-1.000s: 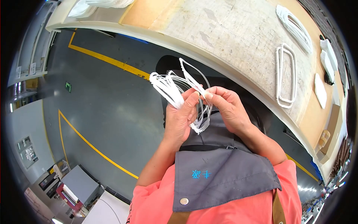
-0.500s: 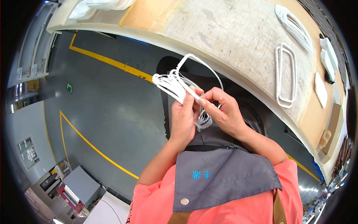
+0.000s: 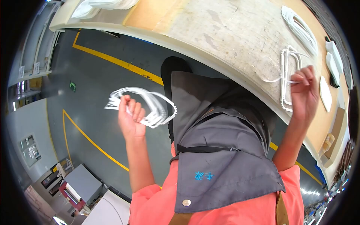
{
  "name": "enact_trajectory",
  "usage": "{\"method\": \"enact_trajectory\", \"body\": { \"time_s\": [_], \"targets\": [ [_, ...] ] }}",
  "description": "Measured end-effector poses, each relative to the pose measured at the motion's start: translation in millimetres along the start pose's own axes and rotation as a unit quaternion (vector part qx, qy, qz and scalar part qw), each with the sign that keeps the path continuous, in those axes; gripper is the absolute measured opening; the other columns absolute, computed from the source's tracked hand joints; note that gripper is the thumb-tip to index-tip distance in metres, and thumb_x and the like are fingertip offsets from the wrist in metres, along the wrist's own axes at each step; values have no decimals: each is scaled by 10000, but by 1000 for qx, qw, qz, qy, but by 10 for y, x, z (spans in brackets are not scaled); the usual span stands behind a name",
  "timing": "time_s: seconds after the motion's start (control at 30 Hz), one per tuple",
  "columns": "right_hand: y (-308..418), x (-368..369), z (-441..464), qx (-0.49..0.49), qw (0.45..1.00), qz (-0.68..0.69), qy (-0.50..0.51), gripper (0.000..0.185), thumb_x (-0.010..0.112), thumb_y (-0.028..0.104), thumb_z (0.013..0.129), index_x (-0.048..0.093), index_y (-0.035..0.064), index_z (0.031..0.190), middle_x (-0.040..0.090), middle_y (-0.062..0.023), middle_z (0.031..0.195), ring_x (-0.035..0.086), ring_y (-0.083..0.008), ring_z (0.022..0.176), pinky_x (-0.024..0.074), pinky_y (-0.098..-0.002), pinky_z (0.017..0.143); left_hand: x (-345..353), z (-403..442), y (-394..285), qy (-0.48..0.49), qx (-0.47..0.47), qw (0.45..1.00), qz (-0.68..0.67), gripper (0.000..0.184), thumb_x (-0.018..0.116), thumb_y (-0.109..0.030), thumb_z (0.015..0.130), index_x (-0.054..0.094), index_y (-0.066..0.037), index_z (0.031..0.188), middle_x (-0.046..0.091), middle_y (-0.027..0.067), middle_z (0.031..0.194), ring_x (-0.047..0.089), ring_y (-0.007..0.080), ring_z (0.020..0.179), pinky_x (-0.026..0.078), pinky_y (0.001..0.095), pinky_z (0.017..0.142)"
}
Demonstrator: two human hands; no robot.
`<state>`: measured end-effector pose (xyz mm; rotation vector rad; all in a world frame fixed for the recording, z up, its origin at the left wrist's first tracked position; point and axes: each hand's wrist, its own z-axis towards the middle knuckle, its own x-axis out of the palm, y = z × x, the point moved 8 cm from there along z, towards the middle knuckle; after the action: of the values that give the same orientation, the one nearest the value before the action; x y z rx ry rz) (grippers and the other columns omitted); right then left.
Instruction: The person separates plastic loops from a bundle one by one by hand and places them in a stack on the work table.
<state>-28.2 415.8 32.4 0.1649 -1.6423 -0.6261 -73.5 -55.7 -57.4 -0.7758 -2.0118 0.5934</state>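
My left hand (image 3: 132,119) is closed round a bundle of thin white plastic-looking loops (image 3: 154,120) with toothed ends, held out over the floor to the left and blurred by motion. My right hand (image 3: 304,93) reaches over the right part of the table, its fingers pinching a single white loop (image 3: 276,80), which is smeared by motion. Under that loop lie flat white rectangular rings (image 3: 283,95) with rounded ends, partly covered by my hand. Whether the held loop touches them I cannot tell.
Farther back on the worktable (image 3: 225,37) lies a thick stack of white rings (image 3: 298,30). White pads (image 3: 325,93) and a cardboard strip (image 3: 335,137) are along the right side. More white pieces (image 3: 86,9) sit at the far left. The table edge curves before me.
My hands have parted. The left has moved left with the bundle; the right has drawn one loop away and carried it right, over the rings on the table.
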Motion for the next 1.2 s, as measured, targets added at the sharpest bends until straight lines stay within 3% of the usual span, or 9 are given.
{"method": "enact_trajectory", "body": {
  "time_s": [0.13,0.17,0.23,0.37,0.53,0.83,1.03,1.17,1.2],
  "targets": [
    [165,91,-131,-115,960,-202,-158,175,507,138,961,555,12,1072,540,-22,886,527,-118,782,456,-294,812,236,-186,-210,-39,119,970,211,243,420,-247,1001,532,-48,920,445,7,668,431,86,549,406,229,481],
    [-5,219,-146,-83,969,-225,-60,171,543,155,948,578,36,1066,588,-36,918,569,-121,820,468,-308,823,331,-212,-143,-32,129,965,228,247,429,-256,999,535,-45,929,458,13,682,459,96,582,434,239,520],
    [-478,424,-264,-31,954,-288,-74,144,566,126,929,598,33,1034,611,-40,871,584,-118,798,475,-302,801,425,-205,12,32,120,963,239,267,456,-282,991,551,-33,972,488,23,716,518,119,648,493,272,605],
    [-1475,376,-445,226,913,-338,-26,116,604,127,894,641,20,923,622,-20,818,571,-77,783,441,-230,741,684,-337,607,107,-16,981,159,302,464,-293,987,575,-15,1018,550,35,746,564,128,644,515,283,588],
    [-1974,241,-620,321,888,-327,37,151,595,138,899,641,-2,932,640,-16,841,550,-55,774,438,-215,716,892,-578,1035,122,-114,975,149,307,517,-290,964,599,-8,1055,590,14,831,572,74,673,531,227,590],
    [-1987,301,-641,323,885,-331,64,191,577,169,926,625,-15,908,643,-35,856,563,-71,799,451,-227,762,1015,-638,1102,151,-133,968,147,268,568,-214,942,614,25,1055,609,30,839,529,58,645,471,199,579],
    [-1937,278,-607,283,881,-376,45,193,569,172,937,623,-12,916,639,-18,855,547,-53,799,435,-208,739,948,-611,1132,111,-90,980,135,243,544,-210,952,601,2,1056,615,43,895,583,97,797,500,264,769],
    [-1777,165,-459,190,930,-314,-17,177,549,182,942,609,19,977,645,-17,855,581,-92,791,461,-246,759,820,-479,1158,24,-166,983,-79,162,399,-157,994,509,-39,985,624,84,952,603,219,994,468,371,973],
    [-1708,107,-431,201,943,-257,-62,178,540,183,944,601,27,1006,642,-21,856,592,-105,798,469,-263,760,764,-384,1165,87,-179,968,-155,157,398,-147,992,507,-36,981,608,78,905,603,208,936,479,357,945]
  ]
}}
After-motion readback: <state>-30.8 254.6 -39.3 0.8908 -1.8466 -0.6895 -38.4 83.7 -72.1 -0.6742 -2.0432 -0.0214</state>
